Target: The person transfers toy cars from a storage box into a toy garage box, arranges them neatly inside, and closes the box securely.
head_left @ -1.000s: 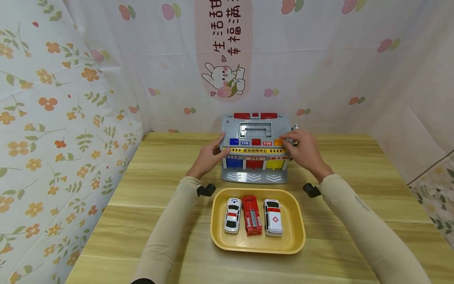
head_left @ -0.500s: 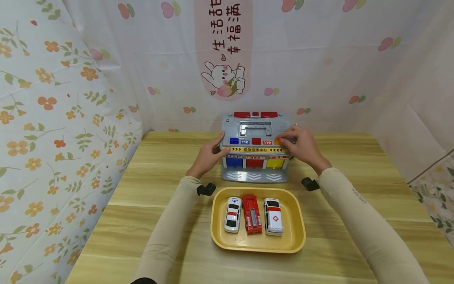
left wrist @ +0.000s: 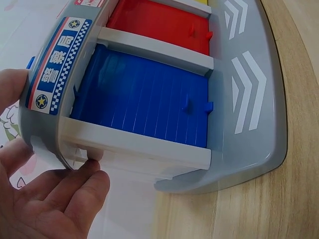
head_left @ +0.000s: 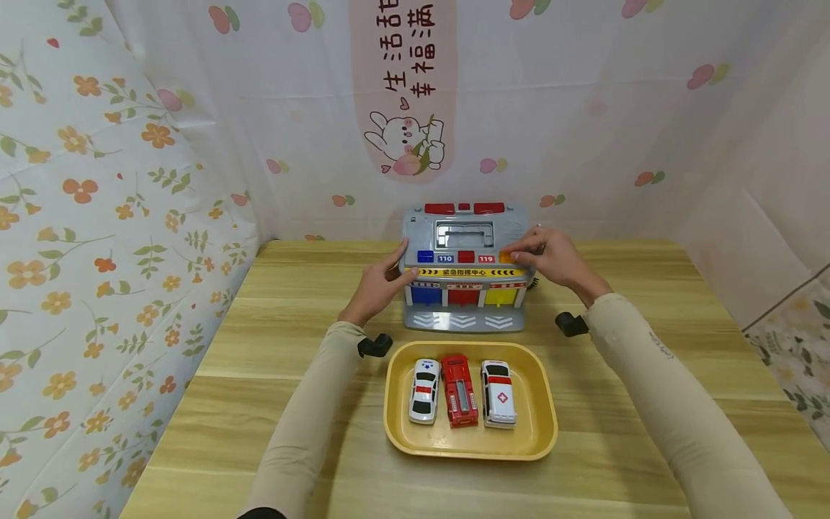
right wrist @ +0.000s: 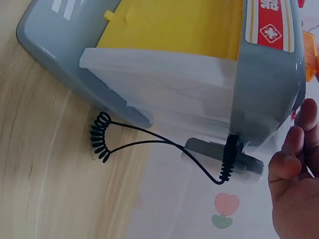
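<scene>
A grey toy rescue station (head_left: 463,318) stands at the back of the table, with blue, red and yellow garage doors and colored buttons above. My left hand (head_left: 375,287) holds its left side, thumb on the front edge. In the left wrist view, the fingers (left wrist: 82,191) curl at the side wall by the blue door (left wrist: 144,94). At the upper right, my right hand (head_left: 556,258) touches the orange button (head_left: 504,256) with its fingertips, partly covering it. The right wrist view shows the orange button (right wrist: 310,52) at the edge and the fingers beside the station's side.
In front of the station, a yellow tray (head_left: 470,450) holds a white police car (head_left: 424,393), a red fire truck (head_left: 460,393) and a white ambulance (head_left: 498,396). A black coiled cord (right wrist: 99,137) hangs at the station's right side. Patterned cloth (head_left: 292,86) closes off the back.
The right hand has shifted slightly left and its fingertips have come down over the orange button. The left hand keeps its hold, and the vehicles stay in the tray.
</scene>
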A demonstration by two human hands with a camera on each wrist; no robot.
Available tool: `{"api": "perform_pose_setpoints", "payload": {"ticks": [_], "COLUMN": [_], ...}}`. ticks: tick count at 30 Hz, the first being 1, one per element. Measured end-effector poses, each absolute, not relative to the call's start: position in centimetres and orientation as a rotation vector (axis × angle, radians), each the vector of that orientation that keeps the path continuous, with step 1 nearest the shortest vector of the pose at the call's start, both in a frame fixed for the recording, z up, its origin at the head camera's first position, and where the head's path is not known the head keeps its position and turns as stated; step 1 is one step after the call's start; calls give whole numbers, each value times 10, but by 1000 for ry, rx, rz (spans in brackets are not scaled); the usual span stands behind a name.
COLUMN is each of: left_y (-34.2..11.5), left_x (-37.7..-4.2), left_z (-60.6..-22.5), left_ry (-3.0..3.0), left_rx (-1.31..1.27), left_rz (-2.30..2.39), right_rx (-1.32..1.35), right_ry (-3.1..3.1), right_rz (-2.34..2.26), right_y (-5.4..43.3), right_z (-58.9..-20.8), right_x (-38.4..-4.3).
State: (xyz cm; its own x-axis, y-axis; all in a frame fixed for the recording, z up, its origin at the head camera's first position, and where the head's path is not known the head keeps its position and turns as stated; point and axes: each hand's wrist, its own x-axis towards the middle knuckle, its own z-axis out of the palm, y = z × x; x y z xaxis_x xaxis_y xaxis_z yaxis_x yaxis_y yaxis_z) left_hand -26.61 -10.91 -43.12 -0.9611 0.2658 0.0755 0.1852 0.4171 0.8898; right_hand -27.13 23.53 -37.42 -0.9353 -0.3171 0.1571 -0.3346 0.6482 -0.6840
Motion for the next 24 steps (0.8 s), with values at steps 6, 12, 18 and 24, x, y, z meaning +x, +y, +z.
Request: {"api": "perform_pose_setpoints", "payload": {"ticks": [6,12,18,24], "left_y": [-111,-110,-109,-108], "left_x": [-266,-266,-266,-265], "left_z": [-432,-432,-431,-431], "left_ry": [2587,2580,2586,2574], "left_rx": [411,408,396,402], "left_rz": [1605,1611,1602,1618], "right_rx": [540,544,512,522], "right_ry": [-2873,-2898,-2916,-2924], "right_rz": [1196,1178,1156,1149], "right_y": [234,234,232,232], "right_z": [-373,-370,-369,-368], "right_x": [-273,-273,-272,-271]}}
